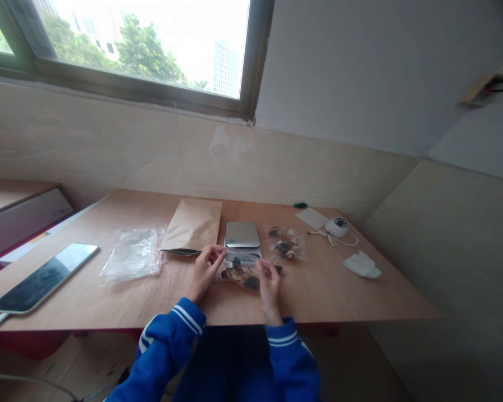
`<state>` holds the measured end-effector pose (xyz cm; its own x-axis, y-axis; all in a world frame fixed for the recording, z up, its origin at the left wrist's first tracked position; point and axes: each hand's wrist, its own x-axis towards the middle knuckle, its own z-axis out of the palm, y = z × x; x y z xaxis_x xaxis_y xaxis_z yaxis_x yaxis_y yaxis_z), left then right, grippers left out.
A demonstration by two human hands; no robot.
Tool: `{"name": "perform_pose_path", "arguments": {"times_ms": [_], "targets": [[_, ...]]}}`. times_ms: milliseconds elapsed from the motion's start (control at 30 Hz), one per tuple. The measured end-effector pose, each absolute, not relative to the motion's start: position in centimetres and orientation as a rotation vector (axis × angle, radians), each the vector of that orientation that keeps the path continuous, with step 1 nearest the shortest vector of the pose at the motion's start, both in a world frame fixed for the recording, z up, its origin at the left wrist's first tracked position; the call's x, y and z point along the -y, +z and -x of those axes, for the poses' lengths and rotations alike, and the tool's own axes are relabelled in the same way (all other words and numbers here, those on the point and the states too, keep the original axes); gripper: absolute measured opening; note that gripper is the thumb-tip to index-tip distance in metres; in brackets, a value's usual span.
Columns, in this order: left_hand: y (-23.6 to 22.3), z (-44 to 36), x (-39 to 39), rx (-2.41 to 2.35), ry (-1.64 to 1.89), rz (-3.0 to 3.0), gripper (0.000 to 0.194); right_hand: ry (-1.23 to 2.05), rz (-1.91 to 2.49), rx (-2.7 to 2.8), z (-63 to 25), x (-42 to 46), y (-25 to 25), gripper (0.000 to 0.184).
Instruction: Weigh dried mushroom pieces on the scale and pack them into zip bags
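Note:
Between my hands is a clear zip bag [241, 273] holding dark and brown dried pieces that look like mushrooms. My left hand [207, 268] pinches its top left corner, and my right hand [269, 282] pinches the top right one. Directly behind the bag sits a small digital scale [242, 234] with a silver plate; the bag and fingers cover part of its front. To the right of the scale lie filled zip bags [287, 245] with similar pieces. A brown kraft paper pouch [195, 223] lies behind my left hand, its dark opening towards me.
Several empty clear bags [132, 254] are stacked on the left, beside a phone [46, 278] with a cable. At right are a white round device [336, 226] with a cord, a crumpled white tissue [361, 264], a white paper [312, 218] and a green-handled screwdriver [300, 205].

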<state>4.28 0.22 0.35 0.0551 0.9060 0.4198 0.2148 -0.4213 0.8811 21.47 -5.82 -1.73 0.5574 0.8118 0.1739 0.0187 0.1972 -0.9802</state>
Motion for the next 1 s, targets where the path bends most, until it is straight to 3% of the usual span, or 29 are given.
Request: {"name": "perform_pose_path", "arguments": {"times_ms": [367,700,1000], "targets": [[0.37,-4.22,0.09,-1.136,1.416,-1.761,0.023,0.596,1.271,0.835,-21.31,6.2,-0.98,0.029],[0.42,-4.32,0.11,-1.086,1.404,-1.661,0.025,0.775,1.218,0.867,-21.13,5.93,-1.21,0.036],[0.69,-4.2,-0.05,-1.06,1.36,-1.787,0.025,0.723,1.181,0.923,-20.89,5.96,-0.98,0.025]]}}
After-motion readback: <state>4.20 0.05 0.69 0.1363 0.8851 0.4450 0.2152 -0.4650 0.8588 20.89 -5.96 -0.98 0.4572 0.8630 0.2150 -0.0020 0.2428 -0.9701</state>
